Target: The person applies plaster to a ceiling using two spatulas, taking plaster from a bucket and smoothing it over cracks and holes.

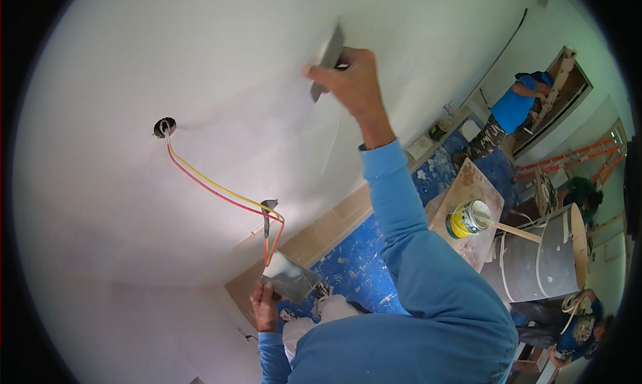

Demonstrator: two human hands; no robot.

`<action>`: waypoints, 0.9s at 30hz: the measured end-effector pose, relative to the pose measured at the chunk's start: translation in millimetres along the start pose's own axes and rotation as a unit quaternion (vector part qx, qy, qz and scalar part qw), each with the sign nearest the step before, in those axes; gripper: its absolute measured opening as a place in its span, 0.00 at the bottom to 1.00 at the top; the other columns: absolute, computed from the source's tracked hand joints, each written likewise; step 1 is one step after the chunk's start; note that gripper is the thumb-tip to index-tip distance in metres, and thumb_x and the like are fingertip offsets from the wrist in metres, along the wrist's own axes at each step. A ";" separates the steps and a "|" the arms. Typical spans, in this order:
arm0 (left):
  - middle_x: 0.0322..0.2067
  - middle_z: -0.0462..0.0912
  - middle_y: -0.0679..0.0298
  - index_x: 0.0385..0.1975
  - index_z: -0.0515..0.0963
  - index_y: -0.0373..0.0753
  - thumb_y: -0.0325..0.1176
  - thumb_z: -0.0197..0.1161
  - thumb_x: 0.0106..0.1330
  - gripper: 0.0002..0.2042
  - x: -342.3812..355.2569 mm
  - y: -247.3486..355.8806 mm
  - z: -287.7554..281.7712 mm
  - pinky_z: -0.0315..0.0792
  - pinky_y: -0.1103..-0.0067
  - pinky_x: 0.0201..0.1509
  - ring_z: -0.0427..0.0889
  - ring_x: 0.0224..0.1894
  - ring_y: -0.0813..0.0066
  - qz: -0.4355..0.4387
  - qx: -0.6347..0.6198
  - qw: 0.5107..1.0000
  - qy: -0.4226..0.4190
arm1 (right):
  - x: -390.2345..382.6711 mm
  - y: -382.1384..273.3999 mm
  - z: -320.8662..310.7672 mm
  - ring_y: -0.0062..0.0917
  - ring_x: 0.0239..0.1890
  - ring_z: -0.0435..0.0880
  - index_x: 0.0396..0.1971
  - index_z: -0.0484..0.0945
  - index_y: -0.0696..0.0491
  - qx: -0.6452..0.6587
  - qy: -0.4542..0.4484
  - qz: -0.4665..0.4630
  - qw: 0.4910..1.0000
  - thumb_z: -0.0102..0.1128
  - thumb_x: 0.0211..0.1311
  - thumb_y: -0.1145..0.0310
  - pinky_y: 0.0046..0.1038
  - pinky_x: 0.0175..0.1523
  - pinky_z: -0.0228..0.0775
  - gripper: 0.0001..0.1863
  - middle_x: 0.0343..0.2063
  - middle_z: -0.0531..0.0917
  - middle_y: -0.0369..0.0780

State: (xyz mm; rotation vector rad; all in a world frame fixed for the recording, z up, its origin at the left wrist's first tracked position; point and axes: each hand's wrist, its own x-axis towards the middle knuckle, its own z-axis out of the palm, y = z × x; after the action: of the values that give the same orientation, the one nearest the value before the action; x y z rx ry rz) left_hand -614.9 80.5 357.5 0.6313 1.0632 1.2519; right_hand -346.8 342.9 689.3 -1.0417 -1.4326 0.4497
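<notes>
My right hand (358, 83) is raised and closed around a putty knife (330, 58), its blade at the white ceiling (267, 70). Lower and to the left, my left hand (265, 307) grips a flat metal plaster plate (289, 282) with white compound on its far part. A yellow and a red wire (217, 189) hang from a round hole (164, 127) in the ceiling. Their bent lower ends come down by the plate; I cannot tell whether they touch it. Between the hands, a dark grey tube piece (267, 213) surrounds or lies behind the wires.
A paint bucket (461, 221) with a stick stands on a stained board (491, 197) at my right, beside a large grey drum (535, 267). Farther off are an orange ladder (568, 159) and a person in blue (511, 106). Another person (575, 327) holds a coil at lower right.
</notes>
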 end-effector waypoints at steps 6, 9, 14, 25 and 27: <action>0.35 0.83 0.65 0.48 0.78 0.35 0.30 0.56 0.67 0.12 8.4 1.0 15.3 0.74 0.79 0.31 0.81 0.31 0.77 -0.004 -0.077 0.997 -0.018 | -85.3 65.0 11.1 0.22 0.23 0.78 0.29 0.81 0.62 -0.123 -0.106 -0.010 0.987 0.60 0.55 0.64 0.32 0.31 0.72 0.14 0.19 0.81 0.45; 0.37 0.84 0.63 0.48 0.77 0.34 0.29 0.55 0.66 0.13 22.4 -6.1 8.9 0.75 0.77 0.32 0.82 0.34 0.75 -0.013 -0.180 0.983 -0.013 | -164.3 112.9 8.3 0.22 0.25 0.78 0.36 0.81 0.61 -0.004 -0.142 0.103 0.984 0.59 0.60 0.67 0.30 0.33 0.71 0.12 0.22 0.81 0.41; 0.48 0.82 0.59 0.53 0.74 0.35 0.27 0.53 0.65 0.17 27.9 -16.2 7.6 0.73 0.68 0.53 0.80 0.51 0.63 -0.120 -0.287 0.950 0.013 | -266.5 101.8 12.4 0.23 0.36 0.79 0.48 0.79 0.59 0.059 -0.252 0.128 0.957 0.54 0.61 0.80 0.27 0.41 0.70 0.15 0.34 0.81 0.40; 0.50 0.81 0.62 0.57 0.72 0.36 0.25 0.54 0.68 0.17 13.7 -12.4 -6.8 0.73 0.71 0.59 0.79 0.53 0.69 -0.044 -0.219 0.974 -0.041 | -346.2 104.4 28.4 0.45 0.45 0.76 0.68 0.65 0.47 -0.064 -0.379 0.017 0.923 0.57 0.43 0.87 0.39 0.53 0.71 0.45 0.42 0.74 0.48; 0.47 0.82 0.63 0.55 0.73 0.36 0.26 0.56 0.69 0.15 11.9 -12.4 -9.0 0.75 0.73 0.55 0.80 0.49 0.72 -0.023 -0.174 0.984 -0.032 | -357.4 132.0 27.6 0.45 0.45 0.76 0.68 0.66 0.48 -0.142 -0.407 0.037 0.902 0.58 0.43 0.87 0.37 0.52 0.71 0.45 0.41 0.74 0.48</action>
State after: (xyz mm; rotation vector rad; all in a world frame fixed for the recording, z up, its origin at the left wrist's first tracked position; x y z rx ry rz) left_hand -617.9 87.5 339.6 0.3744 0.7756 1.3285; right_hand -384.9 134.4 371.6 -1.2061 -2.2569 0.8086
